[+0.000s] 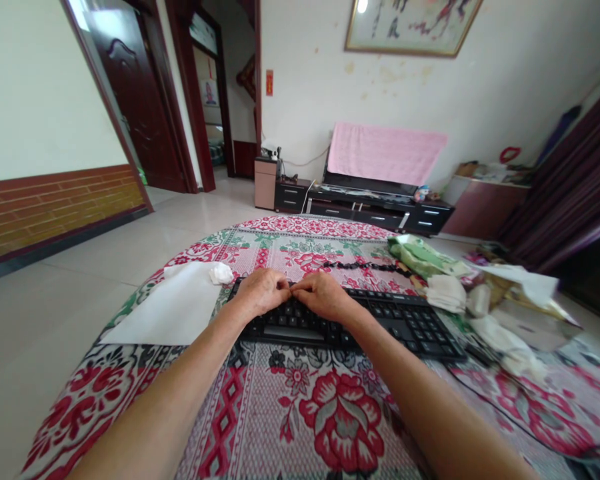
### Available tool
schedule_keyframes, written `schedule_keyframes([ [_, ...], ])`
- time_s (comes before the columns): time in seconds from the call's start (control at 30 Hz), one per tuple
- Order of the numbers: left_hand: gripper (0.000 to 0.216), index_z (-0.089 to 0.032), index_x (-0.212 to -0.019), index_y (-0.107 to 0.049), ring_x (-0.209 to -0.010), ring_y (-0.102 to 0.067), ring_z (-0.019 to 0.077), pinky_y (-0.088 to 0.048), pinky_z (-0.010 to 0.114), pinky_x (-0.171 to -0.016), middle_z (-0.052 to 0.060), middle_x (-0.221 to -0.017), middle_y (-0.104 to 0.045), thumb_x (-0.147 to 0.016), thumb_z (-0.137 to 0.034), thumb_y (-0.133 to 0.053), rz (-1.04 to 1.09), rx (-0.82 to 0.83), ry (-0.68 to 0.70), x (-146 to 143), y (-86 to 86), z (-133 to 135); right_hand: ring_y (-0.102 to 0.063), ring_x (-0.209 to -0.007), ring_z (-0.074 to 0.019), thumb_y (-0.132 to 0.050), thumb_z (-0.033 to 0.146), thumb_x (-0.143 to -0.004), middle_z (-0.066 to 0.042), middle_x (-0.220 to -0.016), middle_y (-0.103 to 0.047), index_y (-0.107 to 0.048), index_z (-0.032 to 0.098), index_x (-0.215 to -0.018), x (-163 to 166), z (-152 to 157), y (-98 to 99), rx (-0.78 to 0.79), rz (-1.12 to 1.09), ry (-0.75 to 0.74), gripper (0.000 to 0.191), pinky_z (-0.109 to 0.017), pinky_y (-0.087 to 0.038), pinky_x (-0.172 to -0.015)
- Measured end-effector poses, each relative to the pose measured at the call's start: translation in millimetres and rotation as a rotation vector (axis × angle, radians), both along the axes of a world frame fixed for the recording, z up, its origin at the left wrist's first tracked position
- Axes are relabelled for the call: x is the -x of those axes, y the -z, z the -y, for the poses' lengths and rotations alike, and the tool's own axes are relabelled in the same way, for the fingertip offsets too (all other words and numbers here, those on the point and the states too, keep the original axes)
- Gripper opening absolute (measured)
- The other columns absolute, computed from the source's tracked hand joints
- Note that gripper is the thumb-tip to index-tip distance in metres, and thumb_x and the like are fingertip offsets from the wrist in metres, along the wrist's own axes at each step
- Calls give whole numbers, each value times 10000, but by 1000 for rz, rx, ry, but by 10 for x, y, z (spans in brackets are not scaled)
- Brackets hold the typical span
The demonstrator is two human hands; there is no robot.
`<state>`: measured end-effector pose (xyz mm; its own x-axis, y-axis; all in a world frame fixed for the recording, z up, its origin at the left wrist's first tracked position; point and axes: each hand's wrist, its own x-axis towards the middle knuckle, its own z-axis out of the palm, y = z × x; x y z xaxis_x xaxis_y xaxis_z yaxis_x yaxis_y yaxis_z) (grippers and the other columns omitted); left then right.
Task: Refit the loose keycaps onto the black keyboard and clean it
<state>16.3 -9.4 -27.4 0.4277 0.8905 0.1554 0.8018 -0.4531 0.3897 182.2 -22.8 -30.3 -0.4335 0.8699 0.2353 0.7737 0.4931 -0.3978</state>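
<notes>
Your left hand and right hand both sit on the far-left part of the black keyboard, knuckles up, wrists over its near edge. Fingers on both are curled in tight, and the tips of the two hands meet at the middle, touching each other just above the keys. Whether they pinch anything small between them I can't tell; it's hidden by the knuckles.

The keyboard lies across the middle of the table on the red floral tablecloth, with its right end angled a bit nearer to you.

Left of it there's a white paper sheet, its right edge just beside the keyboard, with a crumpled tissue at its far corner, near your left hand. Just beyond the keyboard is a string of dark beads. To the right is a clutter of stuff: a green cloth, a folded white cloth, papers etc.

At the far wall a pink towel hangs above a dark TV stand.
</notes>
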Motion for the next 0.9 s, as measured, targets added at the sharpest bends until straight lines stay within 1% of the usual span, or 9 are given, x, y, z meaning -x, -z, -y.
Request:
schedule_keyframes([
  [0.1, 190, -227, -710, -689, -667, -599, 154, -363, 239, -579, 0, -663, -668, -706, -333, -532, 52, 30, -5, 21, -6, -10, -586, -692, -133, -435, 228, -814, -10, -757, -688, -726, 200, -802, -195, -138, -64, -114, -46, 193, 293, -216, -412, -640],
  [0.17, 192, -220, -710, -691, -657, -596, 148, -368, 238, -587, 1, -665, -669, -707, -326, -530, 94, 16, -19, 27, -7, -15, -603, -800, -167, -443, 228, -801, -40, -883, -691, -714, 205, -914, -363, -292, -90, -171, 41, 337, 294, -240, -425, -721],
  [0.23, 195, -212, -717, -692, -637, -588, 139, -368, 235, -581, 4, -662, -668, -708, -316, -528, 134, -6, -34, 23, -7, -16, -601, -854, -206, -463, 239, -781, -82, -954, -672, -688, 198, -1005, -505, -450, -85, -155, 179, 459, 320, -278, -433, -744],
  [0.37, 196, -206, -724, -695, -610, -577, 129, -368, 234, -572, 7, -649, -664, -709, -303, -525, 176, -36, -54, 4, 0, -11, -560, -966, -281, -486, 267, -760, -131, -1103, -594, -653, 224, -1069, -613, -657, 4, -103, 400, 523, 355, -380, -438, -769],
  [0.5, 196, -203, -726, -698, -610, -574, 124, -377, 236, -582, 10, -658, -669, -713, -291, -523, 197, -58, -53, 0, 6, -5, -535, -993, -304, -482, 261, -773, -105, -1112, -580, -683, 270, -980, -586, -715, 68, -42, 478, 517, 288, -458, -416, -789],
  [0.6, 192, -196, -720, -697, -604, -568, 124, -381, 240, -584, 10, -649, -664, -709, -285, -527, 217, -56, -55, 0, -13, 6, -532, -992, -278, -497, 231, -774, -90, -1093, -591, -696, 259, -929, -571, -684, 50, -54, 423, 481, 254, -429, -408, -806],
  [0.7, 202, -186, -712, -696, -619, -572, 125, -388, 240, -595, 10, -652, -664, -714, -285, -519, 272, -17, -65, -12, -59, 25, -551, -928, -202, -498, 186, -781, -81, -996, -627, -681, 203, -958, -546, -561, -11, -120, 263, 274, 255, -324, -415, -799],
  [0.8, 215, -186, -746, -701, -662, -588, 131, -404, 240, -625, 11, -687, -675, -720, -297, -518, 345, 42, -81, -38, -98, 45, -561, -821, -139, -497, 165, -784, -49, -904, -648, -663, 177, -966, -481, -343, -85, -119, 32, 28, 247, -266, -422, -765],
  [0.9, 231, -192, -790, -703, -661, -596, 133, -421, 243, -633, 3, -692, -677, -720, -328, -529, 406, 122, -44, -67, -93, 60, -559, -807, -124, -498, 155, -778, -39, -930, -644, -649, 188, -986, -383, -100, -149, -90, -136, -67, 259, -267, -427, -754],
])
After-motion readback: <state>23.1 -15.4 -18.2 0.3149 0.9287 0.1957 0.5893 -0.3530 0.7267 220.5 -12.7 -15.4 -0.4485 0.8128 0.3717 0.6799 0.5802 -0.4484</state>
